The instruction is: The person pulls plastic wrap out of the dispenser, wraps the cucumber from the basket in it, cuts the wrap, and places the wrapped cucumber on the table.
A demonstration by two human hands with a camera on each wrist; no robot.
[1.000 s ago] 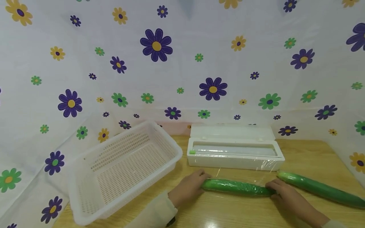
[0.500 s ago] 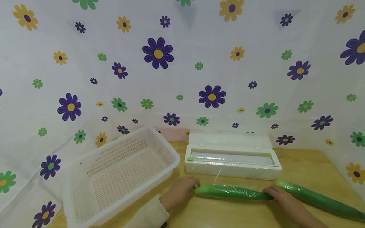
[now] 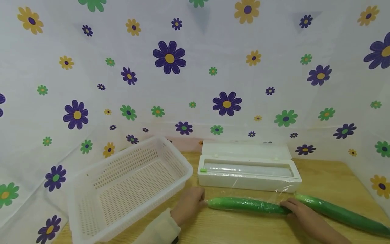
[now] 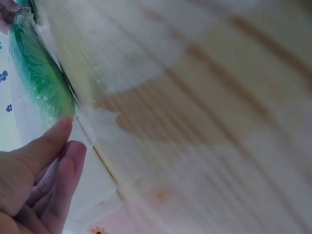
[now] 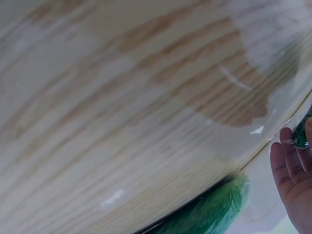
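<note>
A long green cucumber in clear cling film lies across the table in front of me. My left hand pinches the twisted film end at its left tip, thumb and forefinger close together in the left wrist view. At the other end, my right hand holds the cucumber's darker tip between thumb and fingers; in the right wrist view this hand shows only at the edge. A second cucumber lies slanted beyond my right hand, and shiny film covers its end in the right wrist view.
Behind the cucumber stands a white cling film box, lid up, with a film roll inside and a green slider on its edge. A white perforated basket sits left on the wooden table. A flowered sheet hangs behind.
My left hand has shifted left from the cucumber's body to the film at its tip. The right hand keeps its hold. The head view has tilted up slightly.
</note>
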